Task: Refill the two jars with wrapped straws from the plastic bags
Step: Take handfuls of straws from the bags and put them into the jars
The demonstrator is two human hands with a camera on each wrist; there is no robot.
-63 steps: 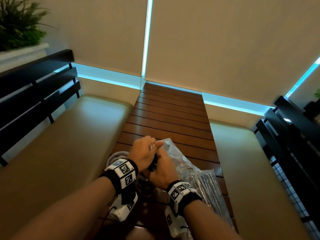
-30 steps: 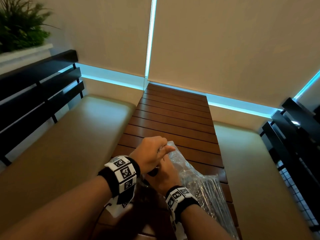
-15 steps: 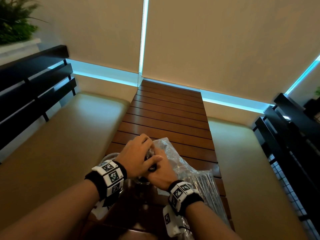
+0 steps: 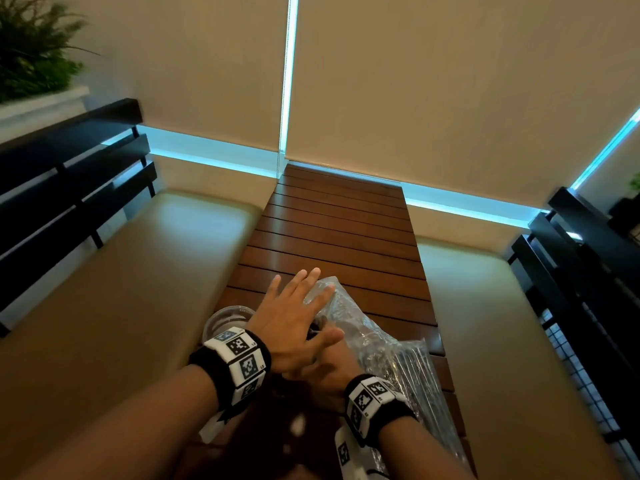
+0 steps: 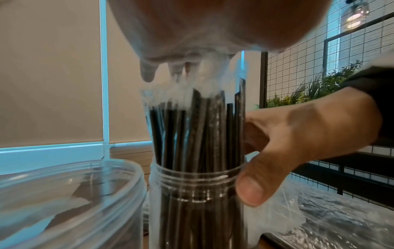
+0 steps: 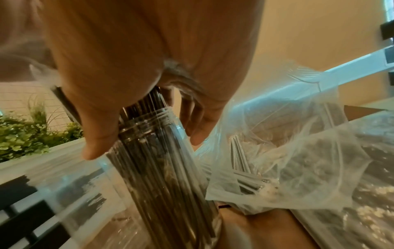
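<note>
left hand (image 4: 292, 318) flat over the top of the wrapped straws (image 5: 198, 131), fingers straight and spread, palm on or just above the wrapper tips, holding nothing. right hand (image 5: 298, 144) wrapped round the neck of the narrow jar (image 5: 196, 202), thumb on the threaded rim, fingers curled round the far side in the right wrist view. narrow jar is upright on the slatted wooden table (image 4: 339, 230), packed with black straws in clear wrappers that stick well above its mouth at uneven heights. second jar (image 5: 70, 198), wider and clear, stands just beside it on the left; its contents can't be made out. its rim also shows in the head view beside the left wristband. plastic bag (image 4: 391, 344) lies on the table just right of the narrow jar, mouth open and crumpled, more wrapped straws lying inside. whether the bag touches the jar can't be told. tan bench cushions (image 4: 114, 289) flank the table, potted plant (image 4: 31, 50) top left.
</note>
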